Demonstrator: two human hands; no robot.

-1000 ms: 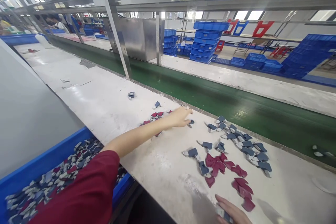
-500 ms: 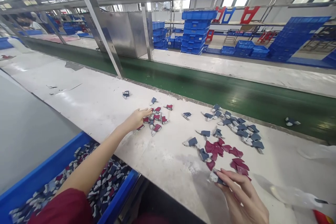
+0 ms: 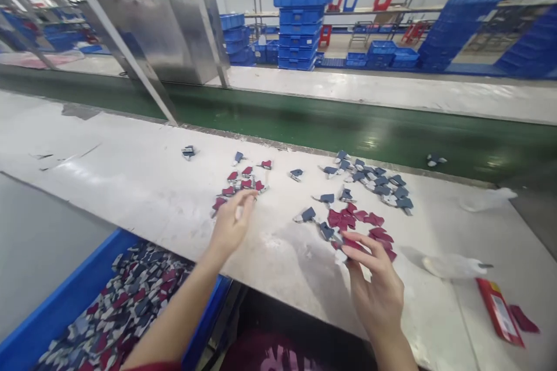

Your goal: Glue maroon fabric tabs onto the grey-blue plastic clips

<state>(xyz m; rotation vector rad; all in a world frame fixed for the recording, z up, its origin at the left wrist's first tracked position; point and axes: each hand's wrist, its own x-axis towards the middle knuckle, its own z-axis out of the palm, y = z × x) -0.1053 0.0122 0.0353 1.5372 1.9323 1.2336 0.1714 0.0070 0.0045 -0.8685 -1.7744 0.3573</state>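
Observation:
My right hand [image 3: 378, 278] pinches a small dark-and-white moulded piece [image 3: 340, 256] between thumb and fingertips, just above the table; the fingers partly cover it. Behind it lie flat maroon pieces [image 3: 343, 218] and several dark blue pieces with whitish ends [image 3: 383, 188]. My left hand [image 3: 231, 223] has thumb and fingertips brought together at the right edge of a small group of red-topped pieces [image 3: 246, 184]. Whatever is between those fingertips is hidden. A dark blue piece [image 3: 296, 174] lies alone between the two groups.
A blue crate [image 3: 56, 300] full of similar pieces stands below the table edge at left. A green conveyor belt [image 3: 278, 122] runs behind the table, carrying one piece [image 3: 435, 159]. At right lie a translucent bottle [image 3: 455, 266] and a red packet [image 3: 500, 313]. A slanted metal post [image 3: 126, 46] rises at left.
My left hand has drawn back from over the red-topped group to its near right side, fingers now pinched. My right hand keeps its piece, now closer to the maroon pieces. The view has shifted.

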